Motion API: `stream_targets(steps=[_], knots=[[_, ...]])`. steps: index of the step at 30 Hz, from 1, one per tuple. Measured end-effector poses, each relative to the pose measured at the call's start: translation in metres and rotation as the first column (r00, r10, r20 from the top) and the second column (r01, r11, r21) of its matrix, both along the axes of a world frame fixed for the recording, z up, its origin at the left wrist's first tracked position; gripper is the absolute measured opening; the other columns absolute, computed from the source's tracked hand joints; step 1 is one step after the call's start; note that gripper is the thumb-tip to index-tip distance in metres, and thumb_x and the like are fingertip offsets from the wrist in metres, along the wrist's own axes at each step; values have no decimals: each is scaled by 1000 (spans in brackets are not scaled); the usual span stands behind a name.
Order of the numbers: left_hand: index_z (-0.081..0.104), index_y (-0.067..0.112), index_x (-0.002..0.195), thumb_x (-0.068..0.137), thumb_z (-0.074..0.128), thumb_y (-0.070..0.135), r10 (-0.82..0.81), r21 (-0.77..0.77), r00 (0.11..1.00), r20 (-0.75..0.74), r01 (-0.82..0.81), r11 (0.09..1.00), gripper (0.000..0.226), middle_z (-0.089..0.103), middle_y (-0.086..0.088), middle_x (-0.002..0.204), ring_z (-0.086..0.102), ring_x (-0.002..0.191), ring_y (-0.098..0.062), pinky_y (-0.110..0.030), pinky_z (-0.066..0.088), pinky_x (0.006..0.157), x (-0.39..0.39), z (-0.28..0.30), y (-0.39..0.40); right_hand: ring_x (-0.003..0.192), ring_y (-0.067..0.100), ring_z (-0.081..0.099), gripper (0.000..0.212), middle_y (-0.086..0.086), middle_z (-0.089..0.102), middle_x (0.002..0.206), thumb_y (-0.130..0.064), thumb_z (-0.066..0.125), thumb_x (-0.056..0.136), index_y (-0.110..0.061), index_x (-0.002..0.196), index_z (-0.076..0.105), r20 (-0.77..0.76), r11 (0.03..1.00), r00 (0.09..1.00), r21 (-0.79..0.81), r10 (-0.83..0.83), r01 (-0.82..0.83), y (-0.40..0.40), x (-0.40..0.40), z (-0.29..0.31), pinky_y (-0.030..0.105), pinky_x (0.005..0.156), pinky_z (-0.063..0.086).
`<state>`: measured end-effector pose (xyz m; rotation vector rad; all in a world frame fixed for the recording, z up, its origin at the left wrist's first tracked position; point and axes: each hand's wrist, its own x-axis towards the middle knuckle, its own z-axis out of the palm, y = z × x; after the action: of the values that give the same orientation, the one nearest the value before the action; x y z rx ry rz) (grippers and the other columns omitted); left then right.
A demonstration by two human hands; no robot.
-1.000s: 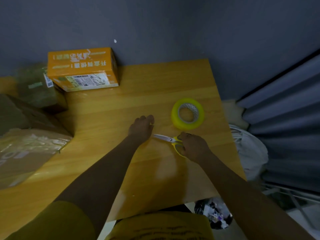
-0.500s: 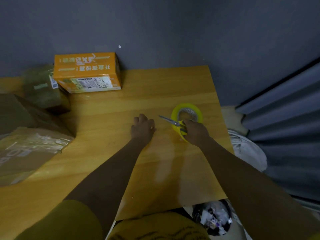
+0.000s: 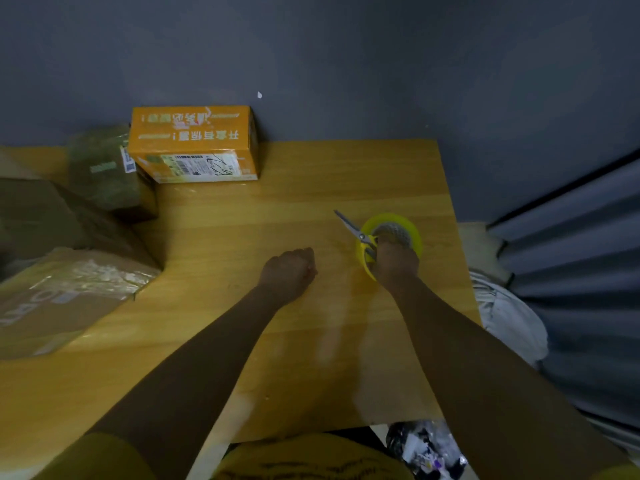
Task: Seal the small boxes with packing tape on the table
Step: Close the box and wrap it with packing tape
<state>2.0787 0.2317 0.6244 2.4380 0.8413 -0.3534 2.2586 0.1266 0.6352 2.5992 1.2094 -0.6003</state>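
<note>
At the far left of the frame lie large brown cartons [image 3: 52,271], one with shiny tape across its top. In the upper left, against the grey wall, stands the small orange box [image 3: 194,147], well apart from both hands; a greenish box [image 3: 104,168] sits just beside it. At centre, the left hand [image 3: 289,271] rests on the wooden tabletop [image 3: 311,358], fingers curled under into a loose fist with nothing in it. To the right, the right hand [image 3: 394,261] has its grip closed around the yellow-handled scissors [image 3: 356,232], blades pointing toward the upper left, and lies over the near edge of the yellow tape roll [image 3: 398,233]; whether its fingers also hold the roll cannot be told. The step in hand appears to be gathering tools. To do it well, the box should be brought to the centre, the tape passed to the free left hand, and the blades kept closed while moving. At the lower right, a rubbish bin [image 3: 426,448] shows below the tabletop's edge.
</note>
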Motion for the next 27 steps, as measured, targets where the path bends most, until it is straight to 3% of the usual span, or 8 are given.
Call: stream_targets(steps=[4,8,11,13,19,23,25,27], knots=[[50,13,106,99,47,27,118,-74,992,34,-115,991,16,58,-11,106,57,93,-30,-39,49,75,1,-6,14,89,27,64,42,10,63,108,-40,36,103,-8,129,46,31,997,998,58,46,-47,-2,11,26,29,62,37],[52,15,107,100,44,29,168,-72,985,30,-166,984,17,59,-11,105,58,93,-31,-40,50,75,4,-10,19,98,26,60,43,9,60,113,-44,34,102,-8,121,48,234,935,906,-142,352,-326,4,24,58,32,73,35],[52,15,109,101,41,27,166,-34,986,8,-165,986,18,58,-12,105,58,91,-32,-39,49,73,7,-8,19,114,22,50,44,7,52,123,-45,35,102,-10,128,43,271,768,778,-514,567,-382,21,23,69,34,96,32],[51,14,110,101,39,24,143,20,990,6,-143,990,18,58,-13,104,58,89,-33,-39,49,72,7,-8,19,115,20,48,35,2,52,122,-42,39,102,-18,126,48,234,616,681,-683,694,-392,33,15,70,33,98,29],[50,13,115,101,38,22,100,84,995,-9,-99,991,20,58,-12,109,59,91,-33,-39,50,73,6,-5,17,122,22,42,31,-1,46,137,-37,35,105,-23,132,45,158,387,515,-842,843,-376,67,-10,57,41,92,22],[49,14,119,101,40,22,100,76,995,-8,-99,992,21,57,-10,113,59,94,-31,-37,48,74,3,-5,14,143,26,26,43,4,34,153,-39,37,104,-22,143,38,77,234,393,-899,916,-371,80,-8,38,43,115,15],[50,15,118,101,41,21,102,73,995,3,-102,992,20,57,-10,114,59,94,-31,-37,47,73,2,-6,14,141,23,30,36,1,42,148,-39,39,103,-28,137,45,83,277,444,-877,892,-393,83,-11,32,43,116,14],[51,14,116,101,40,21,96,66,995,12,-97,993,20,57,-10,114,59,93,-31,-36,44,70,1,-7,14,125,14,44,18,-6,57,125,-33,42,103,-40,117,50,62,344,542,-831,838,-437,84,-17,30,41,110,23]])
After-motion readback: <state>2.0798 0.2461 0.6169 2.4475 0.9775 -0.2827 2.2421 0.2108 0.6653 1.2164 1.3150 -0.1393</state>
